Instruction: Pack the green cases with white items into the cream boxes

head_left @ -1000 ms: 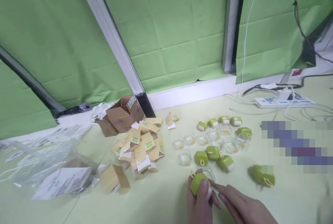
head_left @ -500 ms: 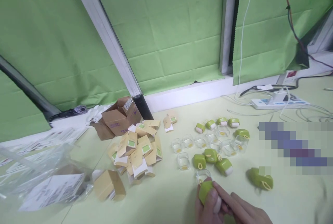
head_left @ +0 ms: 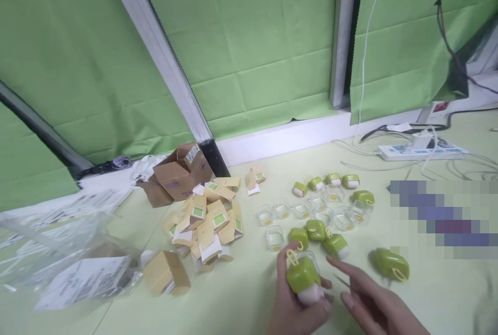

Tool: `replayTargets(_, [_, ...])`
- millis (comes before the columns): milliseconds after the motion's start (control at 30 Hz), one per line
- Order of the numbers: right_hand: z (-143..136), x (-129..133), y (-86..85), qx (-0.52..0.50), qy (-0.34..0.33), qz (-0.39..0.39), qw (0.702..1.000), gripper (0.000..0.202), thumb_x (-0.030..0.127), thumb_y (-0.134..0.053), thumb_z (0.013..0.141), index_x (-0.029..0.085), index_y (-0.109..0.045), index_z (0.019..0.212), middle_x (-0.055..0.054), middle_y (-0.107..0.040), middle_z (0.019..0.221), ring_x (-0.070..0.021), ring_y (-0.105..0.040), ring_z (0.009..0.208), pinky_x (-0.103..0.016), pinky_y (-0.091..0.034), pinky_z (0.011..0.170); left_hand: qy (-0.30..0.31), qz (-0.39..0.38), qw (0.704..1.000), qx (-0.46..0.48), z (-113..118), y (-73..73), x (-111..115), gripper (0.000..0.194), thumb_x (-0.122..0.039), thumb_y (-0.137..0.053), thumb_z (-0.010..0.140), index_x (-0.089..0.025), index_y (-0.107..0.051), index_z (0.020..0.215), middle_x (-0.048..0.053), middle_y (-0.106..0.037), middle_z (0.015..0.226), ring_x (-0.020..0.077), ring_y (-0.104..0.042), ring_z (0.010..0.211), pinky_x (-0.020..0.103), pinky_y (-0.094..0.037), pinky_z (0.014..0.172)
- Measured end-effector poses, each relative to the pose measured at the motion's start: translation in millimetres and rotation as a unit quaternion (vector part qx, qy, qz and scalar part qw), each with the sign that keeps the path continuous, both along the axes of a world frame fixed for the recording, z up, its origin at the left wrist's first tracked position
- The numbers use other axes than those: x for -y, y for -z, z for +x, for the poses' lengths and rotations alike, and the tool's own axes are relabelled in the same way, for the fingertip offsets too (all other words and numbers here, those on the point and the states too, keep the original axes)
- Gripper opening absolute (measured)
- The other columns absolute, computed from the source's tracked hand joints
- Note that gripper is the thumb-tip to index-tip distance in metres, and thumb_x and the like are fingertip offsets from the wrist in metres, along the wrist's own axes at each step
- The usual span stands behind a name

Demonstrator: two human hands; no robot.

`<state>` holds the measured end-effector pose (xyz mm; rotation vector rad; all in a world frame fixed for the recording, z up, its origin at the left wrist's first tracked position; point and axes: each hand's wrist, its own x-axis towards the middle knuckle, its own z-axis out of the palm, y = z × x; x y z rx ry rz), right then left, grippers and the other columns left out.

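My left hand (head_left: pixel 299 309) is wrapped round a small green-and-white case (head_left: pixel 305 275) with a yellow cord loop, its white end turned toward me. To the right, apart from the case, my right hand (head_left: pixel 377 298) has its index finger stretched forward. A thin, pointed grey tool (head_left: pixel 342 279) shows between its finger and thumb; its kind is too blurred to tell. Just beyond the held case lies a clear plastic shell (head_left: pixel 310 257), partly hidden. Several similar green cases (head_left: pixel 316 230) sit close by, and another green case (head_left: pixel 391 264) lies right of my right hand.
Several clear shells (head_left: pixel 275 238) stand in rows on the table (head_left: pixel 249 298). Opened small cartons (head_left: pixel 210 221) are heaped to the left, near a brown cardboard box (head_left: pixel 181 171) and a plastic bag (head_left: pixel 78 252). A power strip (head_left: pixel 422 152) with cables lies at the back right.
My hands have drawn apart. The left has turned the case so its loop points away from me, while the right has moved off the case to the right.
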<state>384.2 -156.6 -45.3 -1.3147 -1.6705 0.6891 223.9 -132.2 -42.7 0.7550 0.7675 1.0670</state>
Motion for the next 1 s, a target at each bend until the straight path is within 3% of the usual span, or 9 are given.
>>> replayTargets(133, [3.3,-10.9,-11.7,0.005,0.028,-0.012,1.0,0.035,0.039,-0.052,0.083,0.028,-0.063,0.114,0.002,-0.063,0.053,-0.0188,-0.063,0.051,-0.022,-0.053,0.048,-0.039,0.066,0.992,-0.096,-1.3,-12.3,-17.7,0.066,-0.026,-0.077,0.062,-0.023,-0.04,0.116,0.0,-0.06,0.076,0.0144,-0.054,0.068,0.026,-0.039,0.065])
replayTargets(300, [1.0,-11.7,-4.1,0.001,0.006,-0.023,1.0,0.031,0.041,-0.045,0.087,0.028,-0.064,0.108,0.0,-0.067,0.058,-0.021,-0.066,0.058,-0.023,-0.054,0.05,-0.092,0.141,0.944,-0.284,6.1,3.8,-20.7,0.036,-0.02,-0.061,0.075,-0.018,-0.053,0.109,0.01,-0.057,0.108,0.0232,-0.049,0.103,0.031,-0.032,0.091])
replayTargets(433, [1.4,-12.8,1.9,-0.001,0.0,-0.041,0.999,0.028,0.038,-0.043,0.089,0.024,-0.06,0.108,-0.002,-0.071,0.075,-0.0195,-0.068,0.069,-0.022,-0.055,0.062,-0.1,0.154,0.918,-0.352,11.0,17.0,-15.2,0.039,-0.015,-0.063,0.072,-0.017,-0.055,0.109,0.012,-0.055,0.114,0.0262,-0.042,0.111,0.033,-0.027,0.097])
replayTargets(600, [-4.7,-16.4,-4.2,0.026,-0.026,-0.026,0.999,0.023,0.034,-0.035,0.094,0.024,-0.055,0.099,-0.002,-0.069,0.079,-0.0172,-0.068,0.073,-0.022,-0.053,0.066,-0.13,0.176,0.912,-0.348,10.7,21.7,-15.8,0.039,-0.03,-0.061,0.076,-0.017,-0.053,0.113,0.014,-0.055,0.115,0.0271,-0.043,0.112,0.037,-0.029,0.097])
replayTargets(800, [-10.9,-16.9,-11.6,0.086,-0.021,0.02,0.996,0.023,0.036,-0.036,0.093,0.026,-0.056,0.1,0.0,-0.069,0.068,-0.0168,-0.067,0.056,-0.023,-0.052,0.054,-0.129,0.329,0.812,-0.465,-0.5,11.7,-19.3,0.033,-0.028,-0.057,0.079,-0.025,-0.057,0.111,0.009,-0.061,0.107,0.0269,-0.05,0.105,0.044,-0.031,0.095])
replayTargets(867, [-10.7,-16.1,-12.2,0.086,-0.018,0.03,0.996,0.023,0.037,-0.036,0.093,0.026,-0.056,0.096,0.0,-0.069,0.066,-0.0168,-0.067,0.055,-0.022,-0.051,0.052,-0.144,0.326,0.821,-0.446,-1.4,5.1,-18.4,0.032,-0.028,-0.06,0.076,-0.027,-0.061,0.109,0.008,-0.062,0.107,0.0275,-0.05,0.106,0.043,-0.031,0.096])
replayTargets(900, [-10.6,-15.5,-12.1,0.081,-0.014,0.029,0.996,0.023,0.038,-0.036,0.093,0.026,-0.055,0.096,0.0,-0.068,0.066,-0.0166,-0.066,0.055,-0.022,-0.051,0.052,-0.146,0.305,0.843,-0.418,-1.1,1.5,-18.1,0.032,-0.03,-0.062,0.076,-0.026,-0.062,0.107,0.008,-0.062,0.108,0.0276,-0.05,0.107,0.042,-0.032,0.096])
replayTargets(1000, [-11.9,-13.5,-10.6,0.057,0.0,0.006,0.998,0.022,0.038,-0.035,0.094,0.024,-0.051,0.098,0.0,-0.066,0.063,-0.0162,-0.066,0.057,-0.021,-0.05,0.052,-0.133,0.156,0.951,-0.232,1.6,-8.7,-18.4,0.041,-0.043,-0.062,0.075,-0.021,-0.06,0.109,0.011,-0.061,0.109,0.0272,-0.054,0.103,0.038,-0.039,0.089])
